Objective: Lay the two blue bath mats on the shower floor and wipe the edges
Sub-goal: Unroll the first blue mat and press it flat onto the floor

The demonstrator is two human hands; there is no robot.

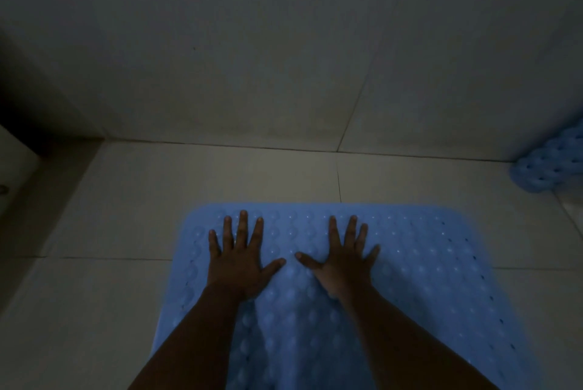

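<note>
A blue bath mat [426,266] with round bumps and small holes lies flat on the pale tiled shower floor [126,216], its far edge a little short of the wall. My left hand [241,258] presses flat on the mat's far left part, fingers spread and straight. My right hand [342,258] presses flat beside it, fingers spread too. A second blue mat [550,160] sits crumpled against the wall at the far right, partly cut off by the frame edge.
A tiled wall [284,58] rises just beyond the mat. A dark raised ledge or step [47,200] runs along the left side of the floor. The light is dim.
</note>
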